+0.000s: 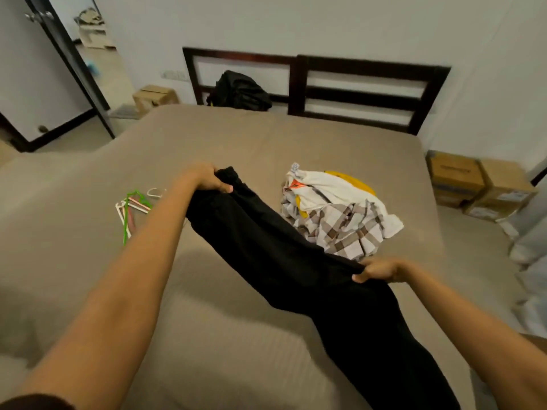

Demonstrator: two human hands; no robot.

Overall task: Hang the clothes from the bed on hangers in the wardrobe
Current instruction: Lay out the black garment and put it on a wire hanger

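Now both hands clamp the black trousers [284, 261] above the bed [88, 261] — left hand [207, 179] bunching one end, right hand [381, 270] pinching midway. Box [455, 170] lettering blurs beyond reading.

Black backpack [238, 90] (against headboard [367, 68]), cardboard boxes [455, 173], open door [29, 69]

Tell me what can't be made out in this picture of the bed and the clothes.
Head view, black garment: its lower end is cut off by the bottom edge.
Head view, hangers: small, overlapping, partly behind the left arm; count unclear.
Head view, yellow garment: mostly buried under the pile of clothes.
Wardrobe: outside the frame.
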